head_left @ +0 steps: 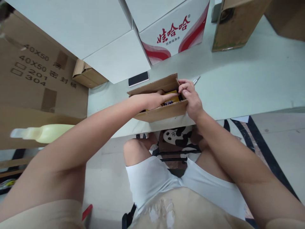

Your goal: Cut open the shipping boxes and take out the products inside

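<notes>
A small brown cardboard box (162, 113) sits on the pale tabletop near its front edge, its top flaps raised. Inside lies a yellow pack with dark print (172, 98), partly covered. My left hand (154, 100) reaches into the box over the pack, with one finger stretched toward the right end and the thumb apart. Its other fingers are hidden by the box wall and the hand itself. At the box's right end, my right hand (193, 98) is closed round the cardboard edge, with its fingertips just over the rim.
Behind the box lies a phone (138, 79), and a thin silver pen-like item (196, 79) is near my right hand. White cartons (173, 35) stand along the back. A large brown carton (43, 79) and a pale yellow bottle (45, 133) are on the left.
</notes>
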`<state>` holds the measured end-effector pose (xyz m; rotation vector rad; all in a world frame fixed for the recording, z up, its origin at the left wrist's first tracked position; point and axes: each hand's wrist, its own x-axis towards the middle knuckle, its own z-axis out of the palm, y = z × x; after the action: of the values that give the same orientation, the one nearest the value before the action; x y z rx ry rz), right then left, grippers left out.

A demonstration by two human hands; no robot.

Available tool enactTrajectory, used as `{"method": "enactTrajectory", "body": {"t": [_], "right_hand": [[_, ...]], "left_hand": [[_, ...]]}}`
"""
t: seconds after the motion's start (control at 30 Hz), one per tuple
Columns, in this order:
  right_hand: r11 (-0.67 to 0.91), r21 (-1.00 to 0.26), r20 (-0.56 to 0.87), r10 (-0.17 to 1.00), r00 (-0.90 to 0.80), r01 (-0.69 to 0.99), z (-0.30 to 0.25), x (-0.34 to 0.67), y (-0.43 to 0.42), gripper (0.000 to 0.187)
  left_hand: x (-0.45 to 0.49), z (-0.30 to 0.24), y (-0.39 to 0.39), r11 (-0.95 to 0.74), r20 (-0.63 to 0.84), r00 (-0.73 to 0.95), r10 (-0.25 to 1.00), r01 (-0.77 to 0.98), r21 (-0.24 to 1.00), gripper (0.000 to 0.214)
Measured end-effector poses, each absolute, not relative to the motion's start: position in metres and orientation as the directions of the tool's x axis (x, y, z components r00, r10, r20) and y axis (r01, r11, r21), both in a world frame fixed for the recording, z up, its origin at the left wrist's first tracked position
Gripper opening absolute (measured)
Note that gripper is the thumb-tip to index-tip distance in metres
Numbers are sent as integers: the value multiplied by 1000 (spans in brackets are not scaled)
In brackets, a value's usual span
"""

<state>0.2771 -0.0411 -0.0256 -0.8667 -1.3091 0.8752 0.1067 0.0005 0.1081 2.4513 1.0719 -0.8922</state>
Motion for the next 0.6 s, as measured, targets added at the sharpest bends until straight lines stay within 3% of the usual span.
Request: {"method": "enactTrajectory", "body": {"t": [0.1,0.23,0.47,0.6], "right_hand": [[433,-900,429,901,68,-46,-26,277,-41,51],[440,-896,437,897,63,-53,-26,276,-40,47],[437,-897,432,899,73,-71,-27,275,-40,47],[439,-895,436,899,51,-81,-30,277,-41,47]], "left_hand": [[122,111,2,-650,-714,443,542,759,-23,61],[126,112,1,-655,-728,439,526,756,-17,47],[132,116,2,-660,-721,420,551,748,-69,57],[134,110,8,-642,-706,437,557,766,-33,55]]}}
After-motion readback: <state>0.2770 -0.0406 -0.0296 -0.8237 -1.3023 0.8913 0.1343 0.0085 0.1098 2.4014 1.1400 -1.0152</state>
